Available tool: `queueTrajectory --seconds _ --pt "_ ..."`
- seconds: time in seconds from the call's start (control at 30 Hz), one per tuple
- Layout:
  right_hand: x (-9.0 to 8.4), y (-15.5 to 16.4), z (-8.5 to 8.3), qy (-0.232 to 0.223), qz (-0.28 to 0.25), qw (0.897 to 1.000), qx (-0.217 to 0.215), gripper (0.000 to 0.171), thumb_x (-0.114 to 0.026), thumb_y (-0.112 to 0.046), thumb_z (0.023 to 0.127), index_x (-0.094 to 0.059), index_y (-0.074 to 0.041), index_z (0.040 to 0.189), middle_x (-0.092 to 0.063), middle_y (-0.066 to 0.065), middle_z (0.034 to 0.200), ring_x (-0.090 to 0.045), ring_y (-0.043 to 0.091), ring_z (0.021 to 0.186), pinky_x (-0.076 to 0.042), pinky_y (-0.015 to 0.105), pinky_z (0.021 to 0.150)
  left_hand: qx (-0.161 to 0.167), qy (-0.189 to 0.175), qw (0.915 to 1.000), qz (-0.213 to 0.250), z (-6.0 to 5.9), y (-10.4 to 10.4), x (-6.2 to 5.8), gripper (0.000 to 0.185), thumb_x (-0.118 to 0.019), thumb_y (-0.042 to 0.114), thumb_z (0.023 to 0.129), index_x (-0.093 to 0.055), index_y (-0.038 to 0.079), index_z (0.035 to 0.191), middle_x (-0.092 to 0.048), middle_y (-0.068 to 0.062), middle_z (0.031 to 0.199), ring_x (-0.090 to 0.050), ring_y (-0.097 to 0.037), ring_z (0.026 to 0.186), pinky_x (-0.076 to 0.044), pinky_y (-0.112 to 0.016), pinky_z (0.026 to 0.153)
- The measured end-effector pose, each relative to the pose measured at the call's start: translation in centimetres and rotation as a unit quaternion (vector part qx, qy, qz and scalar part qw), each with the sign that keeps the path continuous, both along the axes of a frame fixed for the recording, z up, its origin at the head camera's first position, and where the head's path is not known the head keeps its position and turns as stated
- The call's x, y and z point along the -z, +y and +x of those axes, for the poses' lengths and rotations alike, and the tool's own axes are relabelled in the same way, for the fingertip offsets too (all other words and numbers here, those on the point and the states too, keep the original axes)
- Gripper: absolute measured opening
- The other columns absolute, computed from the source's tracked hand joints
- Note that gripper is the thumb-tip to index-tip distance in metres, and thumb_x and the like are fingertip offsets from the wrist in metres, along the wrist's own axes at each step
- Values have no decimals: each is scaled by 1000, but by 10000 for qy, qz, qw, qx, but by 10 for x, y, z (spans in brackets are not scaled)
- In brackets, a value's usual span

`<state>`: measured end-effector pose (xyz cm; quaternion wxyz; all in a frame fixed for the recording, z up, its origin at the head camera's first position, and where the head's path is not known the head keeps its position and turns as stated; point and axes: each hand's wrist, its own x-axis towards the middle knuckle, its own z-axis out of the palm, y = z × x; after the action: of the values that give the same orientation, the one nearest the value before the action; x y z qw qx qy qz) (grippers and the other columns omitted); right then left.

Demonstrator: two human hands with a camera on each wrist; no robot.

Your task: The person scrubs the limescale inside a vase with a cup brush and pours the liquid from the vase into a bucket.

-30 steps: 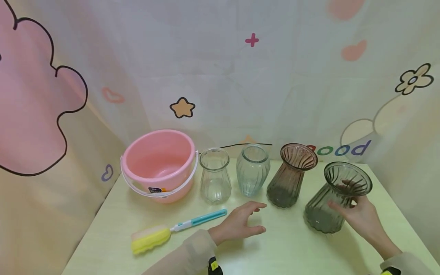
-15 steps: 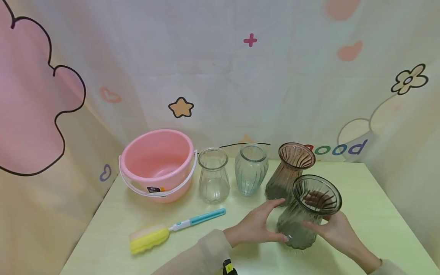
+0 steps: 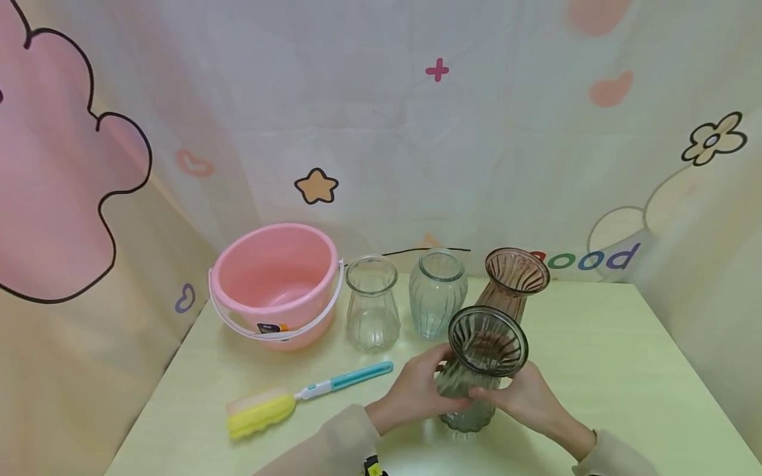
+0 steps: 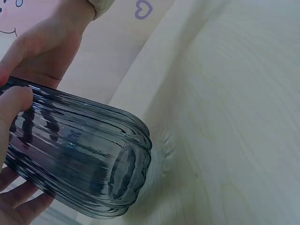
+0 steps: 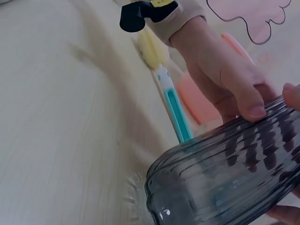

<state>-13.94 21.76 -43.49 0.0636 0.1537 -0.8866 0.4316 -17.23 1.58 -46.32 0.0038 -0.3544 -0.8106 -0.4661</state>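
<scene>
A smoky grey ribbed glass vase with a flared rim is between both hands, mouth up, in the head view. My left hand grips its left side, thumb in front and fingers behind. On the right side, my right hand holds it, its fingers partly seen through the glass. Both wrist views show the vase up close with fingers around its body. Its base is close to the tabletop; whether it touches I cannot tell. Behind it stands a brownish-pink glass vase, partly hidden.
A pale blue glass vase and a clear glass vase stand along the back. Left of them is a pink bucket with a white handle. A yellow sponge bottle brush with a teal handle lies in front on the pale table.
My right hand has brought the grey vase leftward and nearer from the table's right side. My left hand, free a second ago, has taken hold of it.
</scene>
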Motion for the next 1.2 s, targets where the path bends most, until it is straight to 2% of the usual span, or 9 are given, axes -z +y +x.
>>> queueTrajectory --seconds 0.17,0.33,0.47,0.63,0.77,0.93,1.07,1.2 --pt "3 -24 -6 67 -244 9988 -412 67 -82 -27 66 -49 -19 123 -58 -3 119 -54 16 110 -46 37 88 -111 -158 9997 159 3 -26 2 67 -77 30 70 -44 22 128 -58 2 119 -55 -7 109 -48 -25 86" --pt "7 -47 -12 13 -363 9975 -606 70 -82 -29 64 -47 -23 124 -56 -7 120 -53 15 112 -44 41 91 -182 -169 9995 199 5 -49 5 68 -78 27 69 -45 19 128 -59 -1 120 -56 -11 110 -49 -27 87" --pt "9 -61 -16 106 -406 9966 -712 75 -84 -22 62 -45 -23 126 -56 -7 120 -54 15 111 -46 40 90 -256 -190 9992 224 4 -62 7 70 -79 25 68 -45 19 128 -59 -2 121 -56 -12 110 -49 -29 87" --pt "9 -72 -20 290 -353 9964 -714 77 -84 -19 61 -44 -22 127 -57 -5 120 -55 15 110 -48 38 86 -334 -201 9990 201 1 -72 5 74 -80 22 65 -45 21 130 -59 1 120 -56 -13 110 -48 -28 88" --pt "11 -77 -21 157 -242 9977 -619 73 -83 -23 64 -45 -21 126 -57 -4 121 -56 18 110 -46 42 89 -314 -215 9991 189 -1 -77 6 74 -79 21 66 -44 19 131 -59 -3 121 -56 -15 110 -48 -29 88" --pt "14 -79 -20 44 -309 9976 -619 73 -81 -19 66 -43 -20 129 -55 -3 124 -52 19 116 -42 47 93 -272 -257 9992 157 -3 -79 7 77 -78 22 67 -39 22 134 -58 -5 123 -55 -16 112 -48 -31 89" --pt "16 -79 -19 -67 -415 9969 -662 75 -79 -17 69 -39 -21 133 -52 -3 129 -48 19 121 -40 48 95 -249 -187 9994 -122 -5 -81 6 83 -79 26 68 -35 22 138 -54 -3 128 -52 -17 117 -46 -34 92" --pt "20 -76 -17 -220 -413 9961 -744 80 -78 -19 71 -35 -20 137 -48 -2 133 -47 20 122 -40 48 96 -260 -138 9961 -835 -8 -90 5 88 -81 30 66 -34 18 139 -49 -3 133 -46 -20 122 -41 -40 98"
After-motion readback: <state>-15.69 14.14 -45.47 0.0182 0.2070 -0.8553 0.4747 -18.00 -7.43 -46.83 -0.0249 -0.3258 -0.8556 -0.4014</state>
